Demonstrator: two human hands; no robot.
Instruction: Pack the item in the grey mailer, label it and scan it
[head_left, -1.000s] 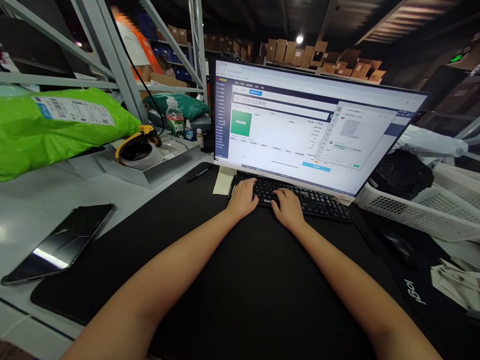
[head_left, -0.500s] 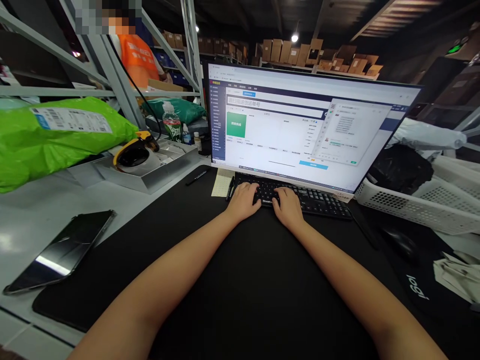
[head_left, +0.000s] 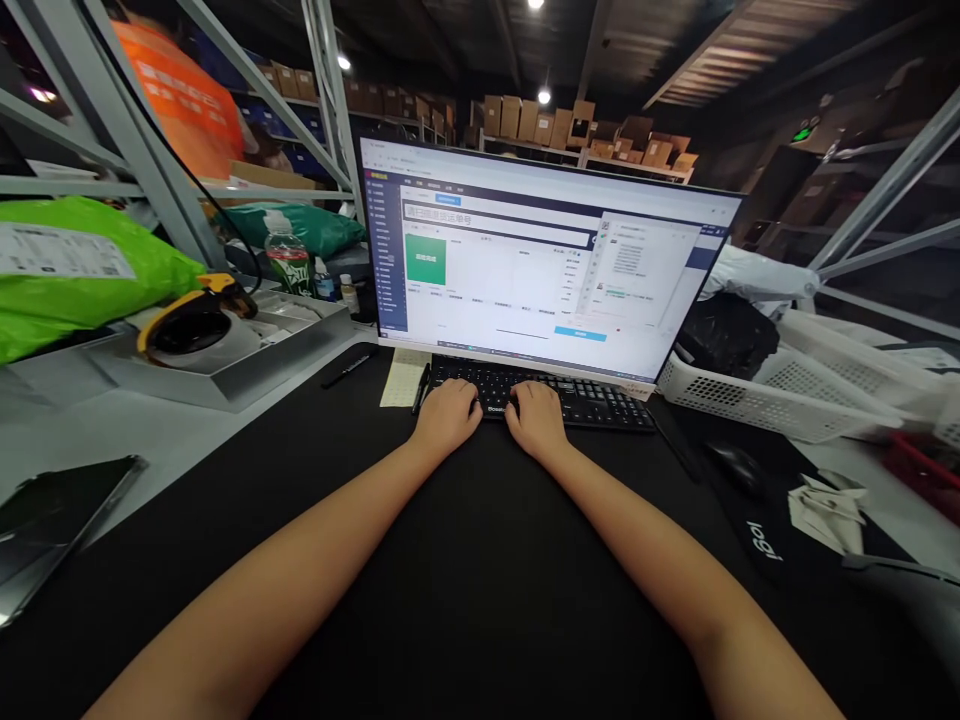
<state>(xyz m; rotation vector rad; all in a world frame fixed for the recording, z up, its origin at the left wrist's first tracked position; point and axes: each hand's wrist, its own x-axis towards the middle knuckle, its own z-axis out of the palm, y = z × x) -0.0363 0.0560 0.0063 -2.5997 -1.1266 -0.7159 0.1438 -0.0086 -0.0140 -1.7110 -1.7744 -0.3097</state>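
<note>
Both hands rest on a black keyboard (head_left: 600,402) at the foot of a lit monitor (head_left: 495,260). My left hand (head_left: 448,415) lies over the keyboard's left end, fingers stretched over the keys and thumb apart. Over the middle keys is my right hand (head_left: 538,415), also open, its thumb toward the left hand. Neither hand holds anything. Beside the left hand are a pen (head_left: 421,388) and a yellowish notepad (head_left: 405,378). A black mouse (head_left: 735,466) sits off to the right, untouched.
Left stand a green parcel (head_left: 90,270), a tape dispenser (head_left: 187,325) in a grey box (head_left: 232,385), a bottle (head_left: 286,260) and a phone (head_left: 60,515). A white basket (head_left: 765,398) and crumpled paper (head_left: 825,510) lie right. A person in an orange vest (head_left: 180,90) is behind the rack.
The view has turned to the right, so everything sits further left. My left fingers have shifted slightly on the keys; both hands stay on the keyboard. The person in orange has turned or leaned.
</note>
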